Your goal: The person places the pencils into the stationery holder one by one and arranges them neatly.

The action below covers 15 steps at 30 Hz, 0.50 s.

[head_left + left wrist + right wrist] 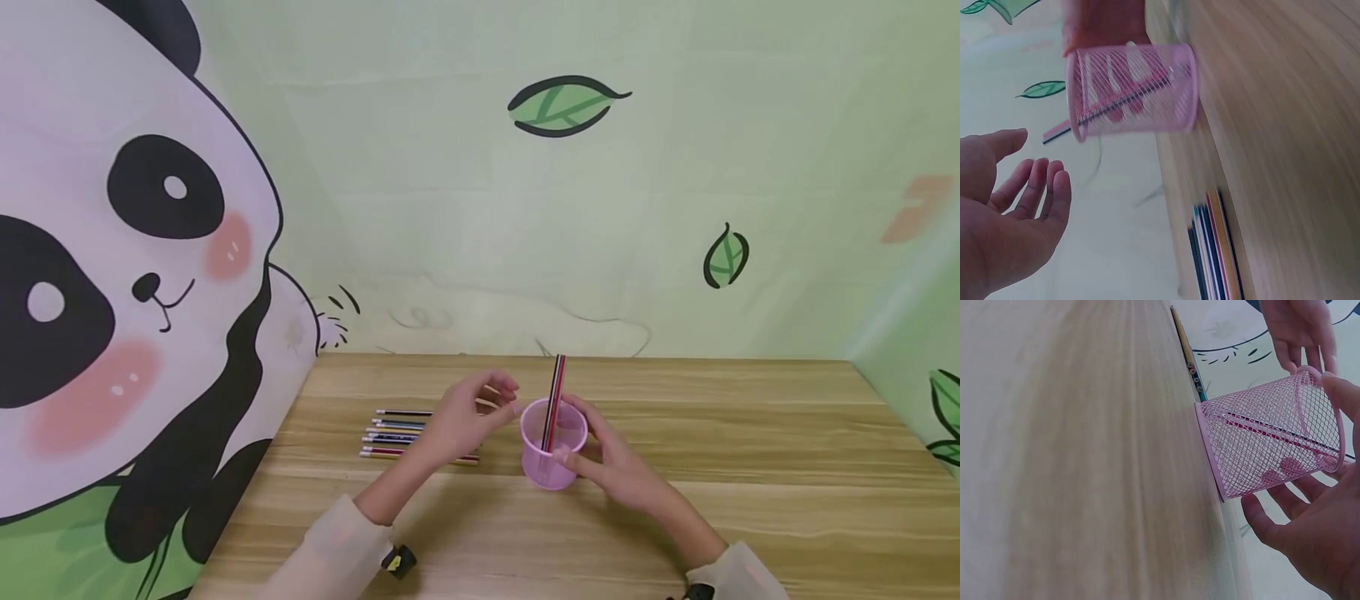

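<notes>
A pink mesh pencil cup (537, 468) stands upright on the wooden table, with dark and red striped pencils (557, 383) leaning in it and poking above the rim. My right hand (626, 473) holds the cup from the right, thumb at the near rim and fingers round the far side. To the cup's left, my left hand (461, 421) hovers with relaxed, slightly bent fingers and nothing in them; the left wrist view shows its bare palm (1016, 231). Under and beside it lies a row of several pencils (390, 438), partly hidden by that hand and forearm.
The wood-grain table (750, 433) meets a light green backdrop (420, 208) printed with leaves and a large panda (142, 275) at the left. Pale sleeves with dark wrist devices cover both forearms.
</notes>
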Each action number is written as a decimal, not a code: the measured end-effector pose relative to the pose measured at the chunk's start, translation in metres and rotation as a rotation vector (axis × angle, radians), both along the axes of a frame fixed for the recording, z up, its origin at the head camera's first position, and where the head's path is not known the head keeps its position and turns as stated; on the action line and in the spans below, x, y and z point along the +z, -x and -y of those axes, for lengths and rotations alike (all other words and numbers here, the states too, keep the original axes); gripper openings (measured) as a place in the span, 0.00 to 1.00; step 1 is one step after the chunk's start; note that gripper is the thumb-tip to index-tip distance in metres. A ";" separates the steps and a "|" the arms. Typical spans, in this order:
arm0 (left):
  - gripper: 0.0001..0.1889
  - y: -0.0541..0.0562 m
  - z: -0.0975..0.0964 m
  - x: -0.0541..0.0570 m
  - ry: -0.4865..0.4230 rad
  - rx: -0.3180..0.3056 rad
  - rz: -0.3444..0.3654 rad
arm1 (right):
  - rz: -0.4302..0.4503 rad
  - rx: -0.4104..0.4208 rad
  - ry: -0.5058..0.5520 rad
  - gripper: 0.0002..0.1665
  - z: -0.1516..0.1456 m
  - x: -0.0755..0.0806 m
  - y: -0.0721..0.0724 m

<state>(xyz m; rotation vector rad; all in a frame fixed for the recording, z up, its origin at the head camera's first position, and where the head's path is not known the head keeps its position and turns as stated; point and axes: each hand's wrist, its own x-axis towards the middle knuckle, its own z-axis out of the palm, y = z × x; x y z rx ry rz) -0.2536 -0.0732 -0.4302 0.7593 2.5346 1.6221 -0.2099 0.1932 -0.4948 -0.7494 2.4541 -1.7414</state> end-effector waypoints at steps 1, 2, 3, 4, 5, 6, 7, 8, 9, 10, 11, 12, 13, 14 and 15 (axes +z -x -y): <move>0.11 0.000 0.004 -0.001 0.004 -0.002 -0.012 | 0.003 0.001 0.000 0.45 0.000 0.000 0.000; 0.11 -0.001 0.007 -0.001 0.010 0.002 -0.016 | 0.007 0.002 0.000 0.45 0.000 0.001 0.000; 0.11 -0.001 0.011 -0.002 0.019 0.008 -0.022 | 0.012 0.005 0.000 0.45 0.000 0.001 0.000; 0.10 -0.001 0.015 -0.004 0.031 0.013 -0.030 | 0.018 0.006 0.001 0.45 0.000 0.002 -0.001; 0.10 -0.001 0.018 -0.005 0.048 0.019 -0.038 | 0.021 0.006 -0.002 0.45 0.000 0.002 -0.001; 0.10 -0.001 0.022 -0.007 0.067 0.021 -0.051 | 0.022 0.007 -0.003 0.45 0.000 0.002 -0.001; 0.10 -0.001 0.025 -0.009 0.089 0.020 -0.063 | 0.022 0.007 -0.004 0.45 0.000 0.002 -0.001; 0.09 -0.001 0.028 -0.011 0.116 0.018 -0.075 | 0.022 0.006 -0.005 0.45 0.000 0.002 -0.001; 0.09 -0.001 0.031 -0.013 0.145 0.008 -0.094 | 0.022 0.005 -0.006 0.45 0.000 0.003 -0.001; 0.09 -0.001 0.034 -0.016 0.181 -0.004 -0.112 | 0.020 0.003 -0.008 0.45 0.000 0.003 -0.001; 0.09 -0.001 0.037 -0.018 0.220 -0.018 -0.134 | 0.018 0.001 -0.010 0.45 0.000 0.003 -0.001; 0.08 -0.001 0.040 -0.021 0.258 -0.036 -0.152 | 0.017 0.001 -0.012 0.45 0.000 0.003 -0.001; 0.08 -0.002 0.043 -0.024 0.299 -0.053 -0.161 | 0.017 0.001 -0.012 0.45 0.000 0.003 -0.001; 0.07 -0.002 0.045 -0.027 0.340 -0.070 -0.171 | 0.017 0.001 -0.012 0.45 0.000 0.002 -0.001; 0.07 -0.002 0.048 -0.030 0.375 -0.089 -0.182 | 0.018 0.002 -0.011 0.45 0.000 0.002 -0.001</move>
